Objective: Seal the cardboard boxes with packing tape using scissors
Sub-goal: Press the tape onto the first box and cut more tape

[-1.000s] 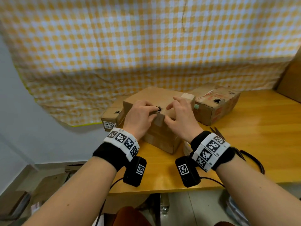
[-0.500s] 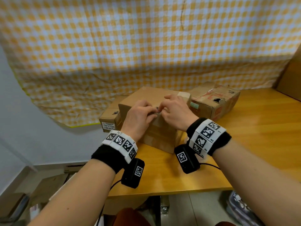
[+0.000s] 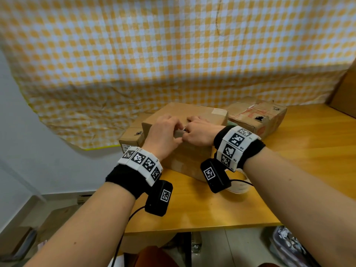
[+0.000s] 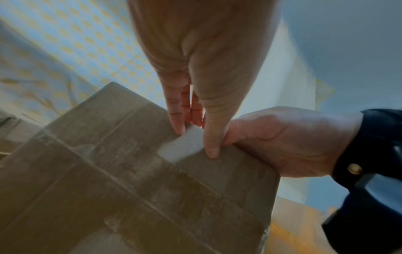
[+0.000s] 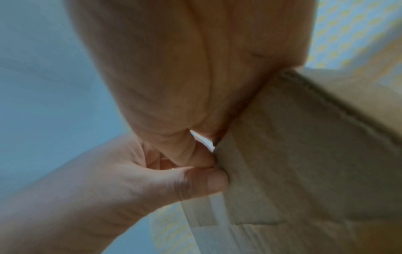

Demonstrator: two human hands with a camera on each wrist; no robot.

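Note:
A brown cardboard box stands mid-table with old tape seams across its side. Both hands meet at its near top edge. My left hand pinches a pale tape strip between thumb and forefinger at that edge. My right hand is curled beside it, thumb against the left thumb, holding the same strip. A length of tape runs down the box face. A tape roll lies behind my right wrist. No scissors are in view.
A small labelled box sits behind on the left and a worn box with red print on the right. The wooden table stretches right. A checked cloth hangs behind. The table's front edge is just below my wrists.
Both hands have closed together on the box's near top edge, the right hand sliding left to meet the left. The scissors seen by the right wrist a second ago are out of view.

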